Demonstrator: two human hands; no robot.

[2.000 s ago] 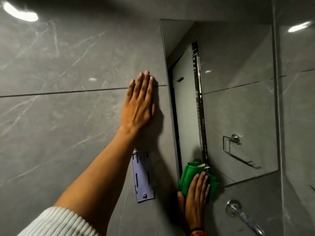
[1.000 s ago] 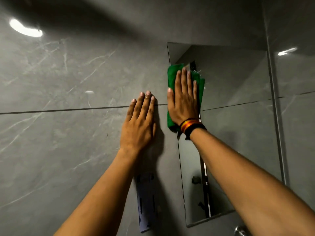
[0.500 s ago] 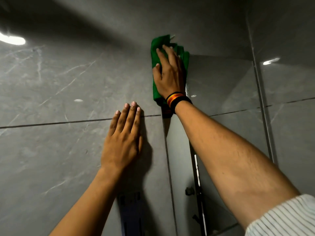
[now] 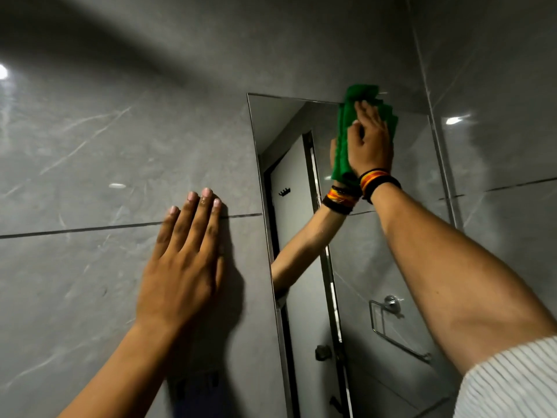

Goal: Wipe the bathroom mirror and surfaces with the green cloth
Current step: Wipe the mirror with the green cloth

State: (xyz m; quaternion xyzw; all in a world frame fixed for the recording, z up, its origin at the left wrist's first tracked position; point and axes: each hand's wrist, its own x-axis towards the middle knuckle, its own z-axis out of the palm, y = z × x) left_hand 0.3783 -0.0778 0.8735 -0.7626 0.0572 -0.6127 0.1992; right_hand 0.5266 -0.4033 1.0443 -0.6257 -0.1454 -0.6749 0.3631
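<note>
A frameless rectangular mirror (image 4: 388,257) hangs on the grey tiled wall (image 4: 99,152). My right hand (image 4: 369,140) presses the green cloth (image 4: 346,137) flat against the mirror near its top edge, right of the middle. The cloth's upper end overlaps the mirror's top rim. My left hand (image 4: 184,260) lies flat with fingers together on the wall tile just left of the mirror, holding nothing. The mirror reflects my right forearm and its wristbands.
A side wall (image 4: 497,176) meets the mirror's right edge at a corner. In the reflection I see a door and a chrome towel holder (image 4: 391,321). A dark wall-mounted holder (image 4: 196,387) sits below my left hand, mostly in shadow.
My right hand swept the green cloth up from the mirror's bottom-left corner to its top, then to the right along the top edge. My left hand stayed planted on the wall.
</note>
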